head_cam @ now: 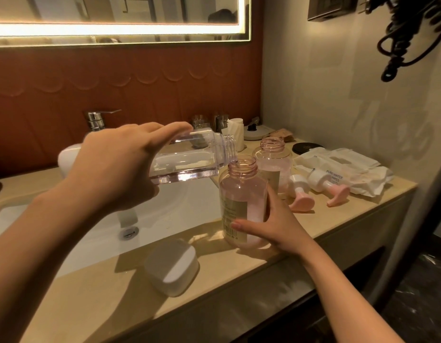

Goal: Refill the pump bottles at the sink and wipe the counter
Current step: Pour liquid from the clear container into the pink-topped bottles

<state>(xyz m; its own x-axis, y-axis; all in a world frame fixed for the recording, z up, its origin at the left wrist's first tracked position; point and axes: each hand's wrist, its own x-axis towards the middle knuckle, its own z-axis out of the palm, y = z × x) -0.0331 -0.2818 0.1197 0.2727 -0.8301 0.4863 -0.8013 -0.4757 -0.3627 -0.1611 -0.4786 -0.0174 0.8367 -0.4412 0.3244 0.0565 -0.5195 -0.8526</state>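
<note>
Pump bottle (241, 201), pink and uncapped, stands on the counter (338, 219) just right of the sink (184, 201), the right hand (276, 225) curled round its lower half. The left hand (115, 164) grips a clear bottle (189, 162), tipped with its mouth at the pink neck; two pump tops (301, 196) lie farther right.

The scene is seen through a single wide-angle camera worn on the head, placed above the near edge of the desk (239, 264) and tilted forward and down. The sink (184, 201) is taken in at the near left, the mirror (103, 8) at the far top and a side wall (338, 95) at the right. Close to the lens, mid-frame is filled by the left hand (115, 164) gripping a clear bottle (189, 159) and the right hand (276, 226) holding a pink bottle (241, 194). Straight edges are bowed toward the borders.
</note>
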